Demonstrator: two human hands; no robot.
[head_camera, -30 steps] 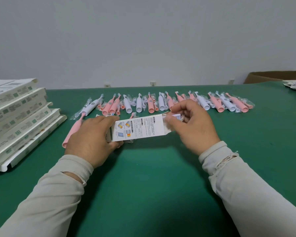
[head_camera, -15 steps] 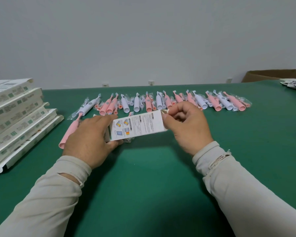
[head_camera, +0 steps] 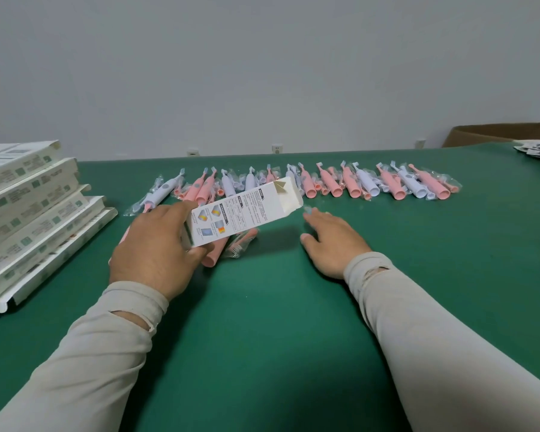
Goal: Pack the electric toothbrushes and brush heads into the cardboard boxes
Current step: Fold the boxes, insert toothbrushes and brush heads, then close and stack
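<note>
One white printed cardboard box, long and rectangular with its far end flap open, is gripped by the left hand above a pink toothbrush. The right hand lies spread, fingers straight, on the green felt-like worktop. Behind, a row of bagged toothbrushes, pink and white; left, five stacked flat boxes.

Left grip curled, clamped — right grip flat, fingers extended.

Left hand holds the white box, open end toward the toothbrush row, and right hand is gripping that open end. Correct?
Not quite. The right hand grips nothing: the head view shows it open, clear of the white box. The left hand does hold the box, open end toward the toothbrush row.
</note>
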